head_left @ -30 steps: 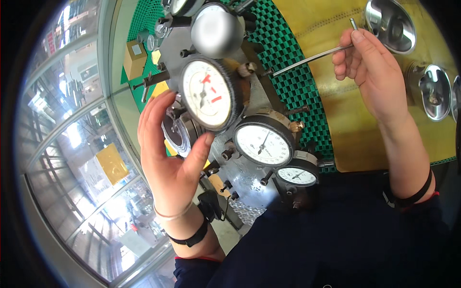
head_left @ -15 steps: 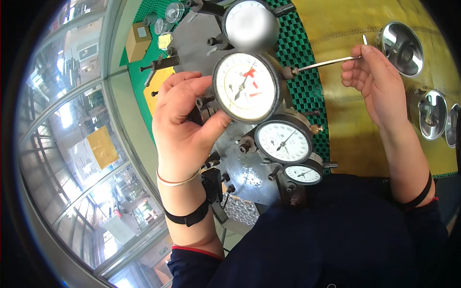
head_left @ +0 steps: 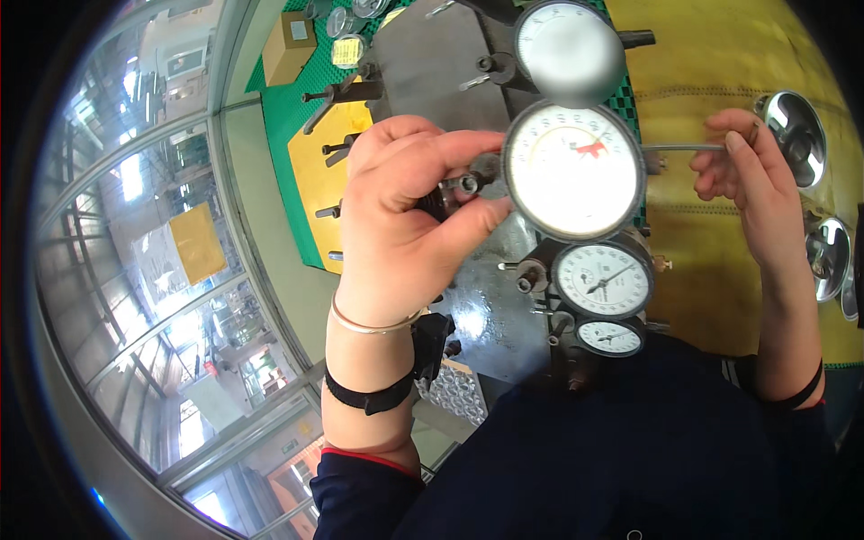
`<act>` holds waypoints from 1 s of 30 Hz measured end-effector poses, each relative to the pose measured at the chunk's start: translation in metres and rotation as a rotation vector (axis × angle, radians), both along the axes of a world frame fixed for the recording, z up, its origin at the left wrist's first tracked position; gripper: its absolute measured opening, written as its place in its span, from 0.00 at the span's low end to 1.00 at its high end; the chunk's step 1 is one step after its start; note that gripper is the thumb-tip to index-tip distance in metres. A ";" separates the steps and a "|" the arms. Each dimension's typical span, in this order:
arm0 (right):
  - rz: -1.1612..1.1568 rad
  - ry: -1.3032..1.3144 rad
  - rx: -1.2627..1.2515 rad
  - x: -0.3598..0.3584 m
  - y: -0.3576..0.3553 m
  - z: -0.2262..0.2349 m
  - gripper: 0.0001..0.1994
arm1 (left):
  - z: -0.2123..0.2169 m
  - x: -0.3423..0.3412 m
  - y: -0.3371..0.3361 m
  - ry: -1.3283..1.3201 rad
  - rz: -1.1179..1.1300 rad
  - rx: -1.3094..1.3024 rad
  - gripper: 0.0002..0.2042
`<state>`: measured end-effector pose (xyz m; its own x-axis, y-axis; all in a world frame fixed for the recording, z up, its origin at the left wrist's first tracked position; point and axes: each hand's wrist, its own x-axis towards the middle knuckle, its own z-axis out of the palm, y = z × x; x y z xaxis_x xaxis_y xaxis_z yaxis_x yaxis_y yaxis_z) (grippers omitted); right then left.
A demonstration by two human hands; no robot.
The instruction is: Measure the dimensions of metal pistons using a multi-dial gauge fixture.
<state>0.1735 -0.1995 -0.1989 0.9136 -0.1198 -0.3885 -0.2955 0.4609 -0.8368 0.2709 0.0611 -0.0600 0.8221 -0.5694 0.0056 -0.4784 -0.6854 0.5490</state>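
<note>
Has the large dial gauge [head_left: 574,184] just right of mid-view, between an upper gauge [head_left: 569,45] and a lower gauge [head_left: 601,279], facing almost squarely up. Shows far more glare there than half a second ago, hiding the pointer and part of the red marking [head_left: 591,148]; probably rules out any reading from this angle. Has moved the left hand [head_left: 409,211] too: from spread wide beside the rim a second ago to curved close around a clamp bolt [head_left: 468,183], with thumb and forefinger at or nearly at the gauge's left rim. Cannot tell whether actually gripping anything there. Suggests steadying from that side.

Keeps an L-shaped metal rod [head_left: 688,147] pinched between thumb and fingers of the right hand [head_left: 756,184]. Now holds it almost level rather than slanting, perhaps partly through a swing of the head. Meets or passes behind the gauge's right edge with the far end; cannot tell which.

Reaches up from below with the left forearm [head_left: 369,436], hand angled toward the gauge. Raises the right forearm [head_left: 792,333] nearly upright, with fingers loosely curled, near a shiny metal cup [head_left: 796,135] on the yellow surface [head_left: 711,306].
</note>
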 end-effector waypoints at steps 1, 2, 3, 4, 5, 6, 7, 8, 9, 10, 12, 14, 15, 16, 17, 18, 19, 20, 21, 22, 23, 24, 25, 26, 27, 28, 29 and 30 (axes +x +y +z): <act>0.033 -0.041 -0.026 0.000 -0.001 0.001 0.11 | 0.000 0.000 -0.001 0.006 0.000 -0.025 0.19; 0.065 -0.081 -0.052 0.000 -0.002 0.001 0.11 | -0.001 0.000 0.000 0.003 0.006 -0.023 0.19; 0.074 -0.081 -0.099 0.000 -0.004 -0.005 0.09 | -0.001 0.001 0.001 -0.010 -0.016 -0.027 0.19; 0.079 -0.085 -0.097 0.001 -0.005 -0.006 0.09 | -0.001 0.002 0.001 -0.024 -0.038 -0.032 0.19; 0.080 -0.105 -0.110 0.001 -0.005 -0.007 0.08 | -0.003 0.004 0.003 -0.065 -0.073 -0.030 0.19; 0.081 -0.125 -0.123 0.001 -0.005 -0.007 0.08 | -0.002 0.005 0.003 -0.069 -0.069 -0.027 0.19; 0.114 -0.133 -0.125 0.002 -0.007 -0.007 0.07 | -0.002 0.006 0.003 -0.069 -0.082 -0.016 0.19; 0.117 -0.136 -0.122 0.002 -0.007 -0.008 0.07 | -0.002 0.007 0.003 -0.068 -0.095 -0.004 0.19; 0.119 -0.152 -0.100 0.003 -0.007 -0.010 0.07 | -0.003 0.007 0.004 -0.061 -0.092 -0.023 0.18; 0.116 -0.168 -0.079 0.002 -0.009 -0.010 0.07 | -0.002 0.007 0.002 -0.064 -0.094 -0.021 0.18; 0.092 -0.309 -0.219 0.000 -0.010 -0.019 0.07 | 0.000 0.007 0.000 -0.043 -0.090 0.005 0.19; 0.069 -0.447 -0.360 0.000 -0.009 -0.021 0.07 | 0.001 0.006 0.000 -0.050 -0.083 0.024 0.19; 0.079 -0.454 -0.362 0.001 -0.008 -0.018 0.08 | 0.001 0.006 0.000 -0.056 -0.078 0.039 0.19; 0.088 -0.458 -0.367 0.000 -0.008 -0.016 0.08 | 0.001 0.006 0.001 -0.054 -0.081 0.038 0.19; 0.085 -0.454 -0.369 0.000 -0.008 -0.016 0.08 | 0.001 0.006 0.001 -0.047 -0.077 0.052 0.19; 0.078 -0.456 -0.367 0.000 -0.006 -0.017 0.08 | 0.001 0.006 0.002 -0.040 -0.073 0.065 0.19; 0.074 -0.458 -0.362 0.000 -0.005 -0.017 0.08 | 0.001 0.005 0.002 -0.038 -0.076 0.064 0.19; 0.071 -0.456 -0.363 0.000 -0.004 -0.016 0.08 | 0.001 0.005 0.002 -0.036 -0.065 0.061 0.20; 0.067 -0.474 -0.364 0.000 -0.004 -0.015 0.08 | 0.001 0.004 0.002 -0.034 -0.055 0.057 0.20; 0.062 -0.492 -0.364 0.000 -0.004 -0.015 0.08 | 0.002 0.004 0.002 -0.031 -0.057 0.057 0.20; 0.061 -0.489 -0.365 0.000 -0.004 -0.015 0.08 | 0.002 0.003 0.002 -0.033 -0.050 0.052 0.20; 0.059 -0.491 -0.354 0.000 -0.004 -0.016 0.08 | 0.003 0.003 0.002 -0.035 -0.042 0.048 0.20; 0.058 -0.494 -0.344 0.000 -0.003 -0.016 0.08 | 0.003 0.003 0.002 -0.034 -0.044 0.048 0.20; 0.056 -0.493 -0.344 -0.001 -0.003 -0.016 0.08 | 0.003 0.003 0.001 -0.023 -0.043 0.049 0.20; 0.055 -0.493 -0.342 -0.001 -0.003 -0.016 0.08 | 0.003 0.003 0.001 -0.012 -0.041 0.049 0.21; 0.056 -0.492 -0.340 -0.002 -0.003 -0.016 0.08 | 0.003 0.003 0.001 -0.011 -0.042 0.050 0.21; 0.055 -0.491 -0.340 -0.002 -0.003 -0.017 0.08 | 0.004 0.003 0.001 -0.009 -0.046 0.062 0.21; 0.060 -0.497 -0.343 -0.001 -0.004 -0.016 0.08 | 0.004 0.003 0.002 -0.008 -0.049 0.074 0.20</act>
<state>0.1721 -0.2031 -0.2154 0.9847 -0.1054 0.1385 0.1522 0.1350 -0.9791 0.2741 0.0627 -0.0562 0.7934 -0.6078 -0.0318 -0.5163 -0.6998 0.4937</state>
